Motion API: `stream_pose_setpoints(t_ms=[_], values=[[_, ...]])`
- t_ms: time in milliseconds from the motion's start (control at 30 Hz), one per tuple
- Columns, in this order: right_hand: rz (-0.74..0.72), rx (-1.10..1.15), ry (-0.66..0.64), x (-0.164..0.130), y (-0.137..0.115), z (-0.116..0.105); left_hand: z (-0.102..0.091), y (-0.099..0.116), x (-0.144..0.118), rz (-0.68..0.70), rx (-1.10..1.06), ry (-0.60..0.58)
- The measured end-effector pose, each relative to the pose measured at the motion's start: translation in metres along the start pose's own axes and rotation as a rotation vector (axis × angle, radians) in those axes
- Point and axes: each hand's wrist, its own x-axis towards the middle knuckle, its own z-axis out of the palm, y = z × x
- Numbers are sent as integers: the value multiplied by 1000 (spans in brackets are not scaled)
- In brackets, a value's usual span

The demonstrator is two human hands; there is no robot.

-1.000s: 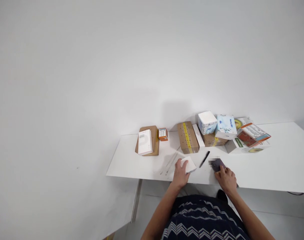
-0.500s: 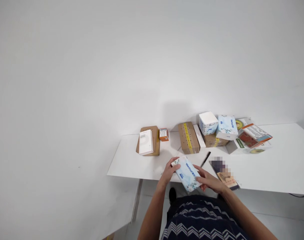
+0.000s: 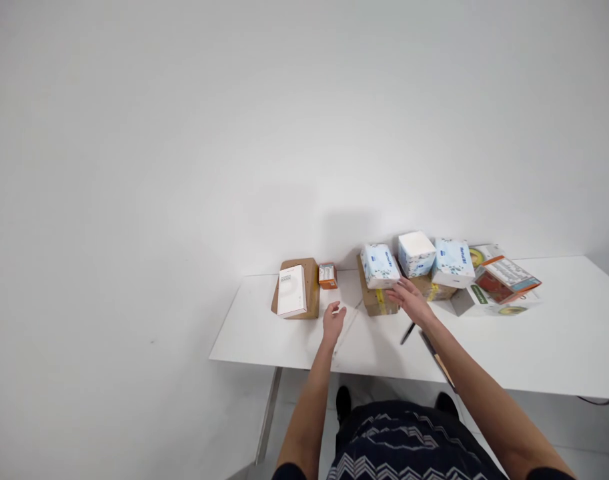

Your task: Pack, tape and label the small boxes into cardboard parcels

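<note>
White box (image 3: 291, 291) lies on brown carton (image 3: 312, 290), left end of table (image 3: 574, 327). Black pen (image 3: 407, 333) lies farther right. Orange-edged box (image 3: 507, 277) sits tilted, seemingly atop avocado-print carton (image 3: 494, 308).

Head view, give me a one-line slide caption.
Right hand at a blue-patterned pack atop a taped cardboard box, left hand empty.

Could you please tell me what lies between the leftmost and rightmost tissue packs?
In the head view, a third tissue pack, white face up, stands between them.
</note>
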Motion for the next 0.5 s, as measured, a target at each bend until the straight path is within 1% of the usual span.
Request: stream_pose_setpoints(t_ms=[100, 167, 267, 333, 400, 500], values=[[28, -25, 38, -17, 20, -17, 2, 6, 31, 63, 149, 55], [72, -38, 63, -40, 39, -32, 3, 11, 52, 97, 254, 82], [184, -47, 51, -78, 70, -55, 5, 19, 83, 123, 404, 106], [235, -55, 81, -99, 86, -66, 9, 25, 101, 129, 495, 116], [281, -71, 103, -114, 94, -74, 14, 30, 116, 119, 574, 121], [270, -96, 156, -125, 93, -76, 21, 35, 132, 66, 669, 122]])
